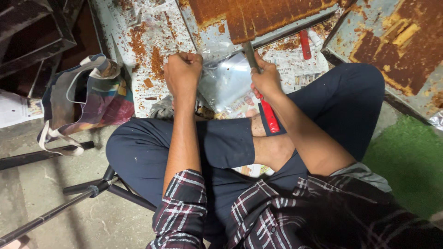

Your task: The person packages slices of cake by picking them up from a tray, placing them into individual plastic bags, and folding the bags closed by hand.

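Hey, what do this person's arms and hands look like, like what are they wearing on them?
Both forearms are bare. The left hand and right hand have no gloves, and no rings or watch can be seen. The checked shirt sleeves, dark maroon with white lines, are rolled up to about the elbow.

knife (265,103) tip behind right hand (266,80)

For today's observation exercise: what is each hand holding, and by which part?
The right hand grips a red-handled knife near where the blade meets the handle. The left hand is fisted on the clear plastic bag, at its edge.
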